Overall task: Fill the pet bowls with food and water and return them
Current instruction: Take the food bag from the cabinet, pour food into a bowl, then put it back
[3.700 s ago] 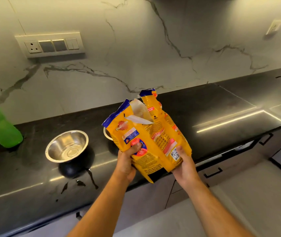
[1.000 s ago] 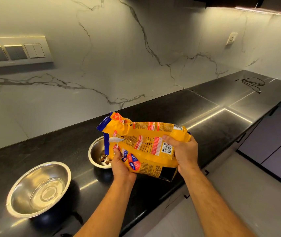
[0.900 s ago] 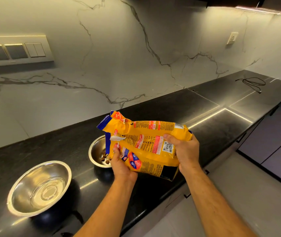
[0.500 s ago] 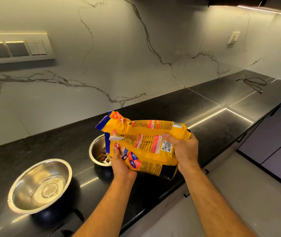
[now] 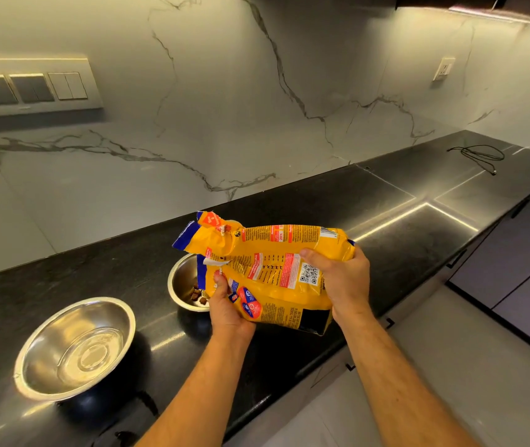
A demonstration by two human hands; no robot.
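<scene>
The pet-food bag [image 5: 267, 272] is looking light, soft and crinkly; left hand [image 5: 228, 309] is pinching its mouth, right hand [image 5: 342, 280] gripping the base, tipping kibble [image 5: 198, 295] into the steel bowl [image 5: 181, 282] on the table [image 5: 386, 233].

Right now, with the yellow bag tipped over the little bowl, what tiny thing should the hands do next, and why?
Probably lift the bag's bottom end a little more. The yellow bag, held by the left hand and right hand, lies almost flat with its torn mouth over the small bowl, and only a few brown kibbles sit inside. A steeper tilt should let more slide out.
</scene>
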